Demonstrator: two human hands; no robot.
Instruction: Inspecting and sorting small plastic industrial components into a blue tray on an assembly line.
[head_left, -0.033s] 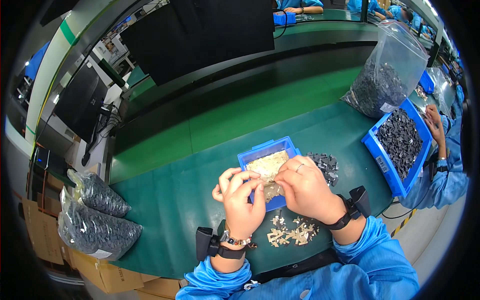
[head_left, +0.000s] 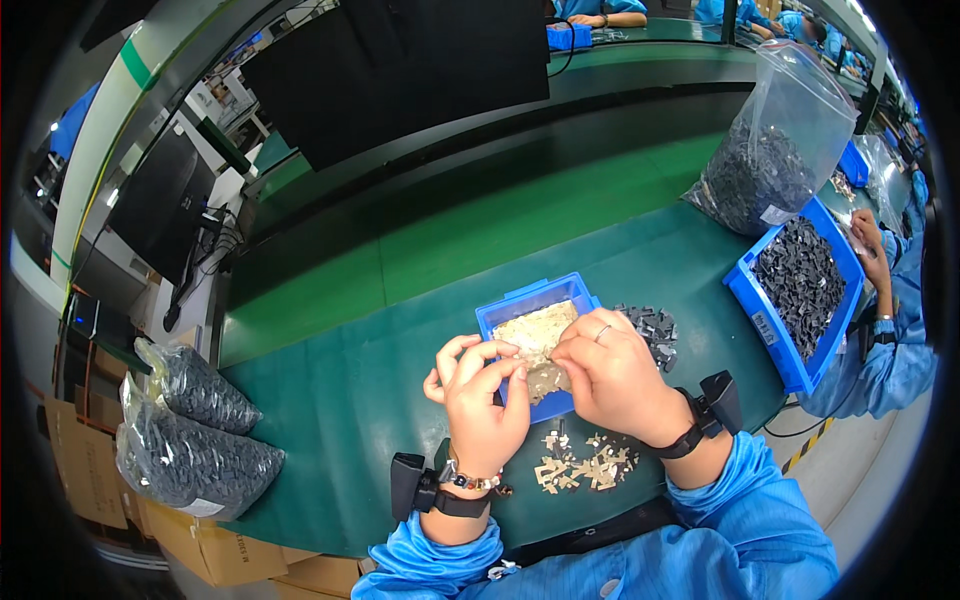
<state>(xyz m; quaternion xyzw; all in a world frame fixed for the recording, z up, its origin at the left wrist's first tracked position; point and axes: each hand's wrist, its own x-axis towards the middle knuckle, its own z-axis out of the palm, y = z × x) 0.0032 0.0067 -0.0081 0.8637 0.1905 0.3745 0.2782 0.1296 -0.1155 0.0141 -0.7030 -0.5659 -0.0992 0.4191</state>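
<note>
A small blue bin stands on the green mat in front of me, holding a pale cream block or sheet and small beige bits. Over its near part my left hand has its thumb and index finger brought together, the other fingers curled. Close beside it on the right, my right hand pinches with thumb and index finger. Whatever small piece lies between the fingertips is too tiny and hidden to name. Loose beige and dark pieces lie below the bin, and a pile of dark grey pieces is partly behind my right hand.
At the right stands a larger blue bin full of black pieces, with a clear bag of dark pieces behind it. Two more filled bags sit at the mat's left edge. A co-worker's hand is at far right.
My right fingertips have shifted very slightly over the bin. Everything else looks the same.
</note>
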